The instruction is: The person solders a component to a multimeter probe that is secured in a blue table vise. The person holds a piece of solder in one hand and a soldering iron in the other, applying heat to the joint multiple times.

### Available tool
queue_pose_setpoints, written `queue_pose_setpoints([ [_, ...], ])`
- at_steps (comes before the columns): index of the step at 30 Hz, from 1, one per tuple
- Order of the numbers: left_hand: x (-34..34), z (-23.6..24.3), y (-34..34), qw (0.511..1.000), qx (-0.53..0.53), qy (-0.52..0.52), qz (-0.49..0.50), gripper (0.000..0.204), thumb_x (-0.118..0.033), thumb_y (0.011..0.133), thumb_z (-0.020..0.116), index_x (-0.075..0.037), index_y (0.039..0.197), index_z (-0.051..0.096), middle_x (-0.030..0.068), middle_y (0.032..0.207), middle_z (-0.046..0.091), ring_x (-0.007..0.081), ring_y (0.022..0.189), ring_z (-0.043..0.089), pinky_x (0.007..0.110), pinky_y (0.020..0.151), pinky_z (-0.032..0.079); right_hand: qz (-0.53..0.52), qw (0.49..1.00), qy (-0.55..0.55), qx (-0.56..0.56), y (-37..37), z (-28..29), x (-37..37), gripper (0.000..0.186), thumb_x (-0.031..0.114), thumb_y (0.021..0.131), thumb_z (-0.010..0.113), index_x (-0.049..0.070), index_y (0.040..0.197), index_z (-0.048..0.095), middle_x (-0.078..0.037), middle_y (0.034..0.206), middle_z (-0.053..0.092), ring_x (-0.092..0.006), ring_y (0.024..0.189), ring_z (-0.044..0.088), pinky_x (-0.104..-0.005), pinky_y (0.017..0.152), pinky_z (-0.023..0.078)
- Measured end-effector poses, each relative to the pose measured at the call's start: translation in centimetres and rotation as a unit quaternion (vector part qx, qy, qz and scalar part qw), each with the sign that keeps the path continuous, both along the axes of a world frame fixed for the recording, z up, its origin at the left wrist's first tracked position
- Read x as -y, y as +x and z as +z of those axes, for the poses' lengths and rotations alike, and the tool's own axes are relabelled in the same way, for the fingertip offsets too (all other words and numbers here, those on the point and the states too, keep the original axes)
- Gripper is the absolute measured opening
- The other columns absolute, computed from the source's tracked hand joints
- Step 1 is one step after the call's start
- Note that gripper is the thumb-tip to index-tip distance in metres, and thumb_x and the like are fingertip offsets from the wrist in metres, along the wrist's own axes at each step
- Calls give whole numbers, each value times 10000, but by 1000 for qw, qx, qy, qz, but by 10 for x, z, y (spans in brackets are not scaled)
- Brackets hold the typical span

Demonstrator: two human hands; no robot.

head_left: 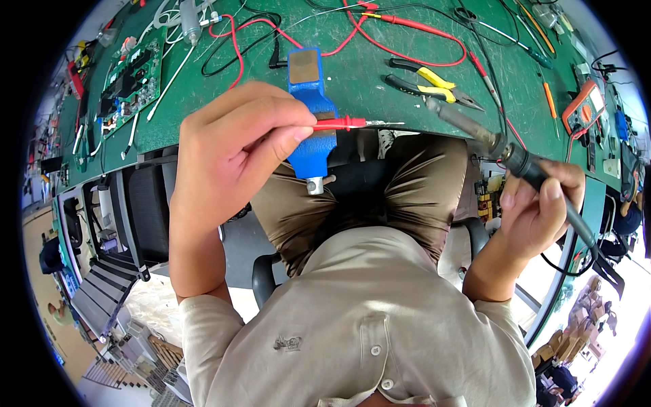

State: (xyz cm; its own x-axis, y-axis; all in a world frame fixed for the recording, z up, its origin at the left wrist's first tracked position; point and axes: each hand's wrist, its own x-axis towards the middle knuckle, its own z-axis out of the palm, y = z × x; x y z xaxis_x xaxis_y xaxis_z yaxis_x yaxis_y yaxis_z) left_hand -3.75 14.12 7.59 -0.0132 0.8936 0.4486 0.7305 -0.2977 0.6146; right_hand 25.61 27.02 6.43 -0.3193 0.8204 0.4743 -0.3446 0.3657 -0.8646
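Above the blue metal vise (312, 152) at the near edge of the green tabletop (359, 74), the left hand (234, 139) pinches a slim red plastic probe (342, 123), seemingly light and stiff with a bendable metal tip, best held by its sleeve. The right hand (542, 207) closes thumb and fingers around a black-handled soldering iron (521, 163), its metal barrel perhaps hot; right of the vise, open room ends at yellow-and-black pliers (434, 76).

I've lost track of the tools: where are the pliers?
In the head view, the pliers lie on the green table, right of the blue vise, near the soldering iron.
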Motion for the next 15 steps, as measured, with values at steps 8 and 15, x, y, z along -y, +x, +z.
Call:
queue_pose_setpoints([
  [8, -2, -3, 2, 1000, -11, 18, 15, 146, 38, 785, 730, -22, 918, 713, 69, 882, 615, 88, 636, 499, 217, 535, 370, 16, 998, 2, 54, -5, -11, 17, 257, 159, 913, 631, -47, 981, 493, -95, 591, 534, -149, 479, 525, -273, 448, 453],
  [15, -4, -4, 2, 999, -21, 35, 6, 166, 41, 769, 745, -21, 921, 719, 68, 868, 611, 93, 638, 529, 218, 527, 381, -3, 997, 34, 76, -6, -12, 18, 284, 169, 898, 670, -45, 975, 499, -119, 623, 561, -141, 484, 538, -257, 440, 438],
])
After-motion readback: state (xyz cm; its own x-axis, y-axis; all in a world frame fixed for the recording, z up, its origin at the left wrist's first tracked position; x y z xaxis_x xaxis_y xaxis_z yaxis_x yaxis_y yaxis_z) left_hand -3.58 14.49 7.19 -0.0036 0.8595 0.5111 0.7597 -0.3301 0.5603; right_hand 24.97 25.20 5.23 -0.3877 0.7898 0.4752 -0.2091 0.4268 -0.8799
